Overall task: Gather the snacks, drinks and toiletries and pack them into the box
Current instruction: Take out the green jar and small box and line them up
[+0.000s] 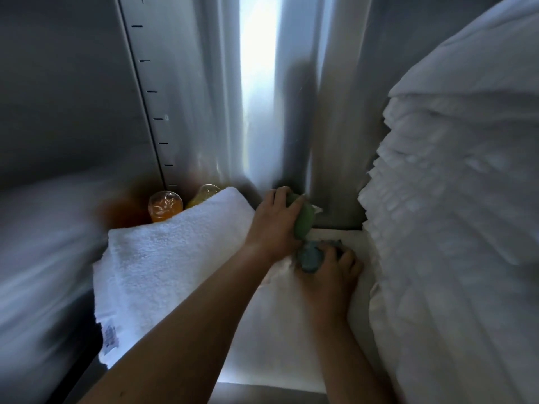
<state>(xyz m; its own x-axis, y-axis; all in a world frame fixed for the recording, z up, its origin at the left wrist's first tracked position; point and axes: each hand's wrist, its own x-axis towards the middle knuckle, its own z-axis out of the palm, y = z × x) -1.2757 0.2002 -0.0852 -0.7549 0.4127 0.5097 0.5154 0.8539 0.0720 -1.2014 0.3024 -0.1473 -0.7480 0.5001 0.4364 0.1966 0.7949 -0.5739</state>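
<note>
We are judging that the main risk here is dropping one of the two small items while pulling them out of the narrow back right corner of the shelf (291, 360), because both are soft-looking and only partly enclosed by the fingers. The right forearm is also passing very near the tall stack of white linen (452, 199) along the right edge, so a quick pull could be dragging some layers down. On the other side, the left arm is lying over the folded towel (180, 258), and behind this towel, in the back left corner, two orange drink bottles (164, 207) are standing; pushing the towel backward could be tipping them. The left hand (272, 225) is making a curled grip around a green packet (303, 220), which is lifted and near the back wall. The right hand (332, 272) is closing its grip from above on a blue packet (310, 259), lower and just in front of the green one; whether it is resting on the shelf we cannot tell, since the picture is blurred. The box is not showing in this view.
</note>
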